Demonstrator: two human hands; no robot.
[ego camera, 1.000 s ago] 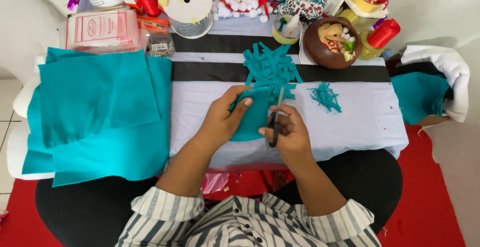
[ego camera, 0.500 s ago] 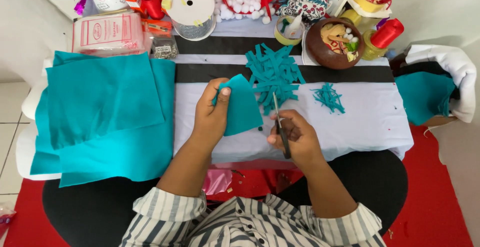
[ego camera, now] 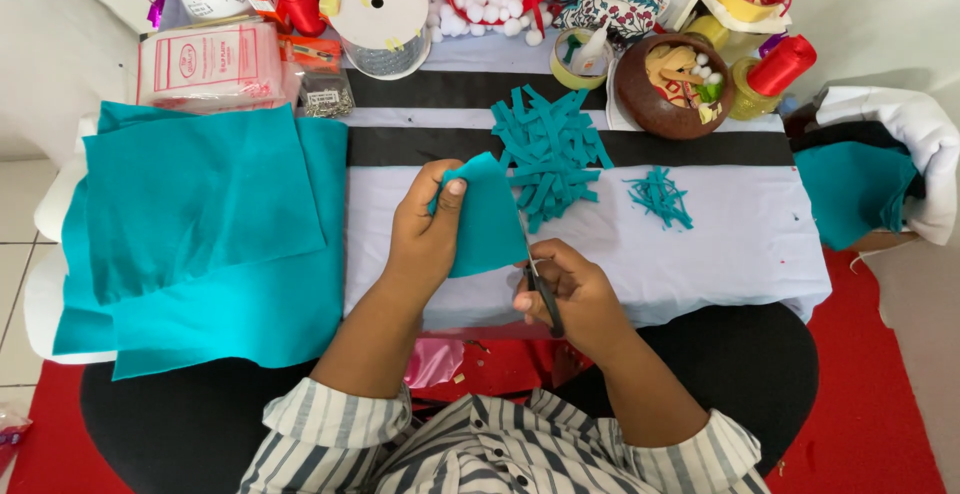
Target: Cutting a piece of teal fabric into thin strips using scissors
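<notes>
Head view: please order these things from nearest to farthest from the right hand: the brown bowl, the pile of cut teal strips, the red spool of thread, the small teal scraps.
Measured from the right hand:
1. Pile of cut teal strips, just beyond the hand, at the table's middle.
2. Small teal scraps, beyond and to the right; close to the first in distance.
3. Brown bowl, at the back, right of centre.
4. Red spool of thread, far back right corner.

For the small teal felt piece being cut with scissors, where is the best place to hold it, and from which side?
Grip the small teal felt piece at its left edge, coming from the left, as the left hand does, thumb on top near the upper corner. The felt is limp, so a pinch along that edge probably keeps it spread, and it leaves the right edge free, where the scissors in the right hand meet it.
</notes>
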